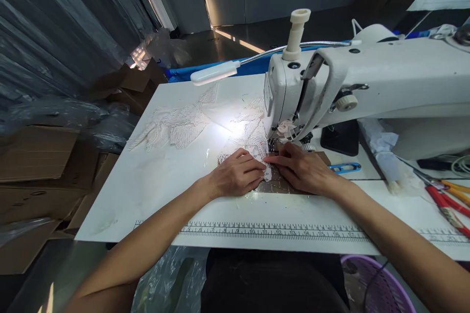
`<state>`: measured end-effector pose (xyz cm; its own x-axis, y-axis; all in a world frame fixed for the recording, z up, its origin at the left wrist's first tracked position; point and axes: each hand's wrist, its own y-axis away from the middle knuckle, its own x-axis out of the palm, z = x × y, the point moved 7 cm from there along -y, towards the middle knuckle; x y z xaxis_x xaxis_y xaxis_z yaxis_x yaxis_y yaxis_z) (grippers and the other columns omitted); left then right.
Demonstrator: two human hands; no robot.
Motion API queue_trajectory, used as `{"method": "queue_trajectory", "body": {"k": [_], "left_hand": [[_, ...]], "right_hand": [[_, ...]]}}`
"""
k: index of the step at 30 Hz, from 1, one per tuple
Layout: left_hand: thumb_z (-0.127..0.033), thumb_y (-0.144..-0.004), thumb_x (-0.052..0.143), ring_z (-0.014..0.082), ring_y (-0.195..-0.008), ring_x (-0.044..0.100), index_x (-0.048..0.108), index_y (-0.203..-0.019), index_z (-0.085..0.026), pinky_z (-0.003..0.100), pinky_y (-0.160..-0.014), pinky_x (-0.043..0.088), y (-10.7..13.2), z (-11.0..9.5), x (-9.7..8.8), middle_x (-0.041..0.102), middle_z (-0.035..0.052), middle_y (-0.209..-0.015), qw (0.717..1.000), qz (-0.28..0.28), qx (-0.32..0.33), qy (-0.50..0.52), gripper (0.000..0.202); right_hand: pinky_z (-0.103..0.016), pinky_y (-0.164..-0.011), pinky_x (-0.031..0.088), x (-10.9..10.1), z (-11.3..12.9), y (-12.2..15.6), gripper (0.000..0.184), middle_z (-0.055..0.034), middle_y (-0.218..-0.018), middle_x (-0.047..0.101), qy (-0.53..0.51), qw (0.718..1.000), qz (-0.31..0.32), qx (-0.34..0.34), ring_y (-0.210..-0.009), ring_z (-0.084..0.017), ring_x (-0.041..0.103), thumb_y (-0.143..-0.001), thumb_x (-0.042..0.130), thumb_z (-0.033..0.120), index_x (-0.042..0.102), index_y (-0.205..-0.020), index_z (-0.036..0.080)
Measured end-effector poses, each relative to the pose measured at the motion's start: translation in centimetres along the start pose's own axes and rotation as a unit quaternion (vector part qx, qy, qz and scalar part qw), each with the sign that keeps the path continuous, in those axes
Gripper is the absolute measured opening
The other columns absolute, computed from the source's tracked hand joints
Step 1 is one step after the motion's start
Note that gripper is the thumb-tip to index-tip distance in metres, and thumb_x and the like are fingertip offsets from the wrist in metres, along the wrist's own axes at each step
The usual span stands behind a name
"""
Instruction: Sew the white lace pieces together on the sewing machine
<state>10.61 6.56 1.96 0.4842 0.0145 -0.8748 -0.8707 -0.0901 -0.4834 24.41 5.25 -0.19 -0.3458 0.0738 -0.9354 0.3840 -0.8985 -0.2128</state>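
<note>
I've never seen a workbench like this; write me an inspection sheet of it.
Surface: white tabletop with a black ruler scale printed along its near edge.
Job's things: white lace fabric spread leftward from the needle area of a white sewing machine.
Clutter: blue thread snips, a flat black rectangular object and red-handled tool, all right of the needle.
Hands: left hand and right hand rest on the work near the needle; exact grip unclear.
Cables: pale coiled cord at far right.
Surroundings: brown cardboard boxes at left; purple plastic basket below the table.
</note>
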Motion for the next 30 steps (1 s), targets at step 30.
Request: {"method": "queue_trajectory", "body": {"k": [30], "left_hand": [[-0.017, -0.089, 0.063, 0.0136, -0.077, 0.065, 0.064, -0.094, -0.015, 0.03, -0.067, 0.052, 0.0, -0.4, -0.4, 0.073, 0.0055, -0.097, 0.998, -0.046, 0.043, -0.025, 0.005]], "right_hand": [[-0.041, -0.085, 0.051, -0.2, -0.2, 1.5, 0.034, -0.0111, -0.101, 0.059, -0.104, 0.991, -0.076, -0.031, -0.094, -0.023, 0.057, -0.092, 0.049, 0.018, 0.07, -0.119, 0.024]]}}
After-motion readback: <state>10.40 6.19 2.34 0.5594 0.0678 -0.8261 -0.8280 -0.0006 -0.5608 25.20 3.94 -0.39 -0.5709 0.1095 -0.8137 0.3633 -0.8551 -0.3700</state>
